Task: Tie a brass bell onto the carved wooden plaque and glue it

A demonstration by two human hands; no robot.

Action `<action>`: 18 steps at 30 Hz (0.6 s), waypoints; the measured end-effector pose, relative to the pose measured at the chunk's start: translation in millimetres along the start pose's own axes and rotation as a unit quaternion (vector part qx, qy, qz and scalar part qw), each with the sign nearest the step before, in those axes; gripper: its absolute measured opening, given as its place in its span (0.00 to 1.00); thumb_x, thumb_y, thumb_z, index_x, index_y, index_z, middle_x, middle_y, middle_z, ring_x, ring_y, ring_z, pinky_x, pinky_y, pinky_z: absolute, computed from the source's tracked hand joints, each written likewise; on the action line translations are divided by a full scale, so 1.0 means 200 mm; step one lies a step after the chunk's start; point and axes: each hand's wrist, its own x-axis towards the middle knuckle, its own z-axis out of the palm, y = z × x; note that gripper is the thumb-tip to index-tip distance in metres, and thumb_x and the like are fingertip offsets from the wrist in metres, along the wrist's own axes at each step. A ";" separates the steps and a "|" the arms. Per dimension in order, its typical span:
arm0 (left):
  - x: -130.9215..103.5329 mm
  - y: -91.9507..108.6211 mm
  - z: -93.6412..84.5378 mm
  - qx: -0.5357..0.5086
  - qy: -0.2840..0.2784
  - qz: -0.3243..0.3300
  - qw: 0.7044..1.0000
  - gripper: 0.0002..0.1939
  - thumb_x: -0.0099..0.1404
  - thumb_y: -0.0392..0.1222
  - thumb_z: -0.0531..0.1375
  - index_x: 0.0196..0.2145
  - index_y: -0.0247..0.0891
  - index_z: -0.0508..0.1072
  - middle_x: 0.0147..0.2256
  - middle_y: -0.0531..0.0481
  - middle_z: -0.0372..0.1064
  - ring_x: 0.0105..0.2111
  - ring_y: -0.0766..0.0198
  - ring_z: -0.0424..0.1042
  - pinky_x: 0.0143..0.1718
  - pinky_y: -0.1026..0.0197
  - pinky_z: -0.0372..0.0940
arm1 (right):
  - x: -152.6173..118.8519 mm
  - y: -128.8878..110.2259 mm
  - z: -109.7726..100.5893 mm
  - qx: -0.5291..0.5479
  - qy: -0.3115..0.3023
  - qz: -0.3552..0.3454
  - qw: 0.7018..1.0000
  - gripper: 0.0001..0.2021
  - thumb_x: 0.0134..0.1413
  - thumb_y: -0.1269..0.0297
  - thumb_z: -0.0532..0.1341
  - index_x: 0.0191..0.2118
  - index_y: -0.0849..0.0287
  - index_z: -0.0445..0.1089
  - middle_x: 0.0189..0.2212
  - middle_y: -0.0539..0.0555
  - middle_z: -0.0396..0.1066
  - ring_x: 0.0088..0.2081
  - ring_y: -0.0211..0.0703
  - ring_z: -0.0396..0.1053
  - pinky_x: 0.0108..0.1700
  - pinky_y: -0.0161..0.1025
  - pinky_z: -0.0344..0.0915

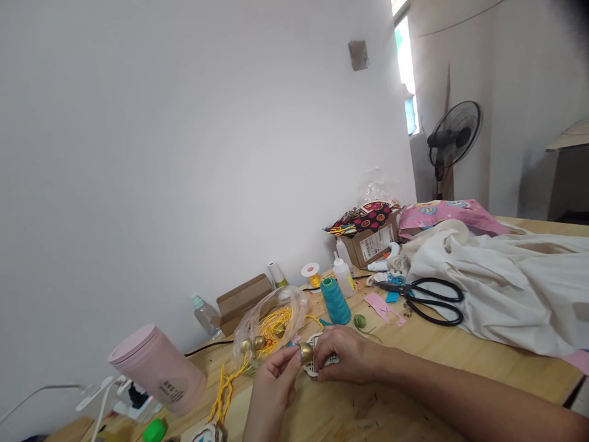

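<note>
Gold bell (306, 353) pinched in left grip (274, 379) may slip if your right grip (350, 354), apparently clasping the adjacent lattice piece (313, 339), tugs.

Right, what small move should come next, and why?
Probably ease the right hand slightly back along the pale latticed piece: its fingers cover much of it, so whether the gold bell pinched by the left hand touches it is unclear.

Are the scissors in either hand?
No, the scissors lie on the table, clear of both the left hand and the right hand.
</note>
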 end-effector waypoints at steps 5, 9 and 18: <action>0.00 0.01 -0.02 0.004 -0.017 -0.007 1.000 0.18 0.33 0.49 0.67 0.23 0.34 0.76 0.08 0.60 0.51 0.10 0.78 0.41 0.12 0.71 0.36 | 0.01 -0.01 -0.01 0.049 0.033 0.014 0.998 0.06 0.41 0.66 0.60 0.29 0.60 0.73 0.27 0.51 0.73 0.31 0.39 0.67 0.34 0.32 0.60; 0.01 0.00 -0.03 0.002 -0.018 -0.008 1.000 0.21 0.30 0.51 0.67 0.22 0.34 0.75 0.08 0.60 0.53 0.09 0.79 0.41 0.12 0.70 0.36 | 0.00 -0.01 0.01 0.151 0.045 0.067 0.985 0.09 0.42 0.64 0.60 0.30 0.61 0.73 0.27 0.52 0.72 0.30 0.39 0.67 0.32 0.32 0.60; 0.01 0.01 -0.04 0.032 -0.010 -0.007 0.999 0.24 0.31 0.53 0.66 0.25 0.33 0.75 0.09 0.62 0.50 0.10 0.79 0.41 0.12 0.71 0.36 | 0.02 -0.02 0.05 0.320 0.053 0.124 0.938 0.07 0.39 0.65 0.61 0.26 0.64 0.71 0.19 0.48 0.67 0.23 0.33 0.62 0.26 0.30 0.58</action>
